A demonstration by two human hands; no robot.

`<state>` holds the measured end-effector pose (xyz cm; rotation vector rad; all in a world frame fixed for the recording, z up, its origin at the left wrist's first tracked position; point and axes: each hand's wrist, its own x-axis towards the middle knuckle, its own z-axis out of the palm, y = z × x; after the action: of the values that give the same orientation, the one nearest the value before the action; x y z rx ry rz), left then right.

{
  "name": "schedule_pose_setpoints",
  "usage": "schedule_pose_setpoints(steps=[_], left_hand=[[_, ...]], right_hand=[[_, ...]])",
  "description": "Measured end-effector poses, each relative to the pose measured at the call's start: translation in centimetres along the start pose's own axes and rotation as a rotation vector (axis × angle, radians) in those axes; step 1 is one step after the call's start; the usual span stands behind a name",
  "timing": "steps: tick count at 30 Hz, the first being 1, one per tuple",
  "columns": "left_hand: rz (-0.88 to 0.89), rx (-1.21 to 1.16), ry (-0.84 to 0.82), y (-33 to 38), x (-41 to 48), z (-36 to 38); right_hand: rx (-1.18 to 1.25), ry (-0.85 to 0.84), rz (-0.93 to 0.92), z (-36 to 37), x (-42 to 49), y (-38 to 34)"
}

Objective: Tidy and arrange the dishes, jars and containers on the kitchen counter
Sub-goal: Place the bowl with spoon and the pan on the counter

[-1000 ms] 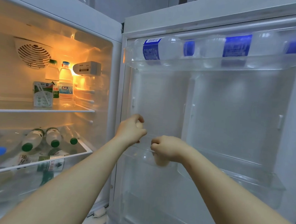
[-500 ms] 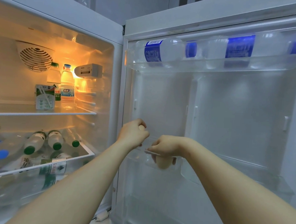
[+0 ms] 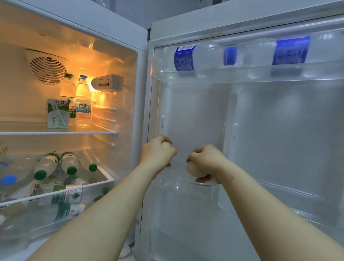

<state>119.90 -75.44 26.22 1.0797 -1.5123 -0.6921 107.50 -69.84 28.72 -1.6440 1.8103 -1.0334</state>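
Observation:
Both my arms reach into the open fridge door. My left hand [image 3: 158,152] is curled round a pale egg [image 3: 165,145], of which only the top shows above my fingers. My right hand [image 3: 207,162] grips a second pale egg [image 3: 194,169] from above, just over the rim of the clear middle door bin [image 3: 184,188]. The two hands are close together, a small gap apart. No dishes, jars or counter are in view.
The top door shelf [image 3: 249,74] holds blue-labelled water bottles lying down. Inside the fridge, a carton [image 3: 57,113] and two bottles [image 3: 83,99] stand on the upper glass shelf; several green-capped bottles [image 3: 45,164] lie on the lower shelf. A wider clear bin [image 3: 283,198] sits to the right.
My right hand with its egg has risen slightly above the bin rim. The left hand has stayed almost still, and the view has shifted a little.

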Motion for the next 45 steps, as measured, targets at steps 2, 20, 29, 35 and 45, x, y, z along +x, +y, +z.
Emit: schedule_pose_setpoints(steps=[2, 20, 29, 35, 45], left_hand=[[-0.004, 0.002, -0.002, 0.0, 0.0, 0.1], [-0.120, -0.301, 0.156, 0.8, -0.1, -0.5], [-0.378, -1.278, 0.348, 2.7, -3.9, -7.1], [-0.352, -1.077, 0.708, 0.2, -11.7, -13.6], [-0.195, -0.841, 1.265, 2.8, -32.5, -25.1]], right_hand=[[0.150, 0.066, 0.068, 0.4, 0.2, -0.3], [1.407, 0.022, 0.294, 2.1, 1.5, -1.4], [1.675, -0.118, 0.261, 5.4, -2.3, -4.6], [1.520, -0.433, 0.370, 12.4, -7.8, -5.2], [1.322, -1.151, 0.487, 22.7, -25.1, -10.4]])
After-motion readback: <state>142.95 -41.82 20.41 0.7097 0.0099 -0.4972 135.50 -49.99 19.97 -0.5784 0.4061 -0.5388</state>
